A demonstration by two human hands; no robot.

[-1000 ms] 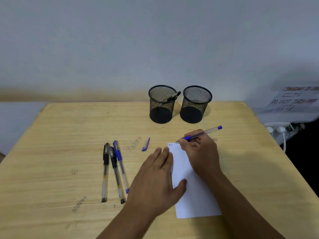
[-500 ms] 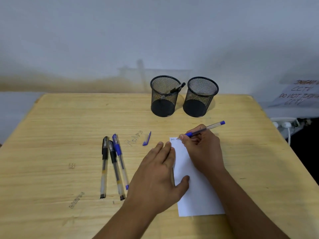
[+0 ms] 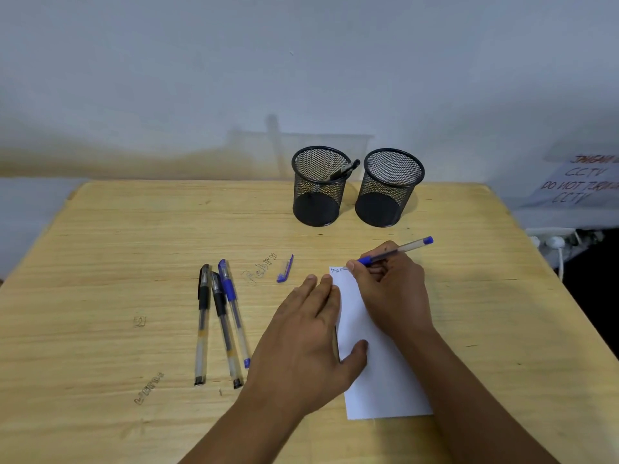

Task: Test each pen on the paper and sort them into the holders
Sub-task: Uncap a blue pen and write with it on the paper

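Wooden table (image 3: 100,262); paper (image 3: 378,363) pinned by flat left hand (image 3: 308,339), fingers straight; right hand (image 3: 392,289) fingers gripping blue pen (image 3: 395,251), tip at paper's top edge; two mesh holders (image 3: 320,185) behind

A handwritten white paper sign (image 3: 581,182) beyond the wooden table's (image 3: 100,246) far right corner reads partly "CCTV", "DO NOT TURN…", "CCTV"; its red top line is unclear. Scratched into the tabletop near the middle is "Febry" (image 3: 260,268). Small marks at the top of the white paper strip (image 3: 378,380) are unreadable.
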